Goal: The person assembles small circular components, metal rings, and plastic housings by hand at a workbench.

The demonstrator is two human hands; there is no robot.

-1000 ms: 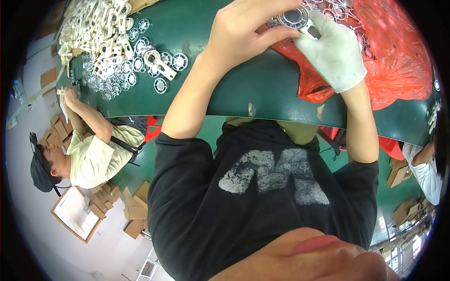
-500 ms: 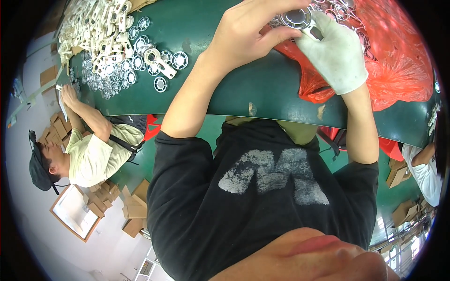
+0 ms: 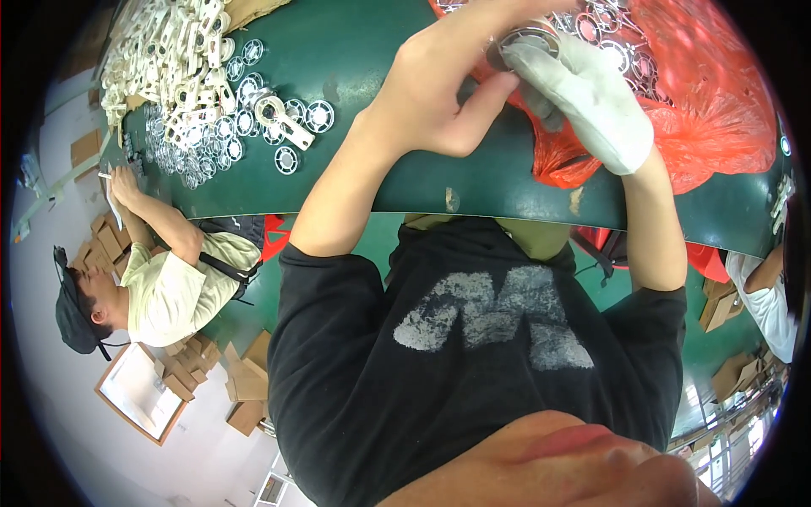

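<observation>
A round metal-rimmed part [image 3: 525,37] sits between my two hands at the top, above the green table. My bare left hand [image 3: 443,89] curls around its left and far side, thumb bent close to the glove; where those fingers touch it is partly hidden. My right hand [image 3: 591,97], in a white glove, is closed on the part, with gloved fingers over its near face. Beneath and beyond the hands lies a red plastic bag [image 3: 705,139], spread open, with several shiny metal ring-shaped parts [image 3: 615,57] in it.
White plastic handled parts [image 3: 182,63] are piled at the far left of the green table [image 3: 355,182]. Beside them lie many round spoked metal discs [image 3: 319,117] and a single white handled part [image 3: 283,120]. A co-worker [image 3: 182,283] works at the left; another person's sleeve [image 3: 760,287] shows at the right.
The round part has tipped and shifted slightly left. My gloved fingers have moved over its near face, and my left thumb has slid down off its edge.
</observation>
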